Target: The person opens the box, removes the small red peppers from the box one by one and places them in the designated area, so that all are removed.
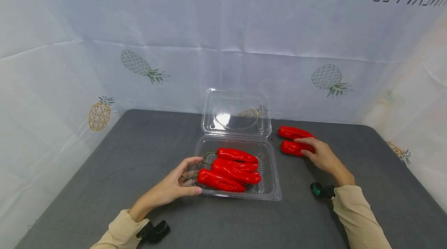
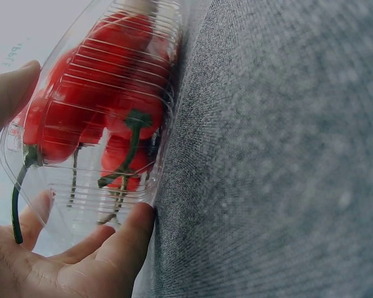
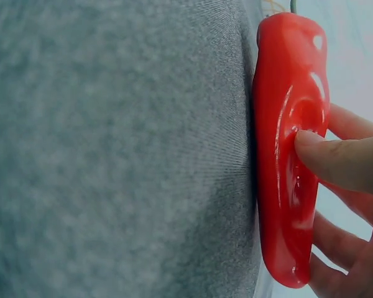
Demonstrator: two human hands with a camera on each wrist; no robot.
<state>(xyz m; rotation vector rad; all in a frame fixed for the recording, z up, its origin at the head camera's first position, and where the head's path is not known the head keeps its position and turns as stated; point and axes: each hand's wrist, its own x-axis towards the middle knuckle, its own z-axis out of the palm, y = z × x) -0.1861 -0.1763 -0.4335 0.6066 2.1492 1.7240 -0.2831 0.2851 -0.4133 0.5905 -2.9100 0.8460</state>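
Note:
A clear plastic clamshell container (image 1: 276, 183) lies with its lid (image 1: 237, 127) raised at the back. Several glossy red peppers (image 1: 221, 181) with green stems lie side by side in its base. My left hand (image 1: 176, 181) grips the base's left end, thumb at the near corner and fingers along the side; the left wrist view shows fingertips against the ribbed wall. To the right of the container, my right hand (image 1: 323, 156) holds a red pepper (image 3: 286, 149) between thumb and fingers, low at the tabletop. Just behind that one lies another red pepper (image 1: 291, 132), partly hidden by the hand.
A dark grey table (image 1: 87, 202) carries everything. Behind it hangs a pale curtain (image 1: 223, 20) printed with pineapples and lettering, close to the back edge and the raised lid. Black bands (image 1: 153, 232) sit on both wrists, below beige sleeves.

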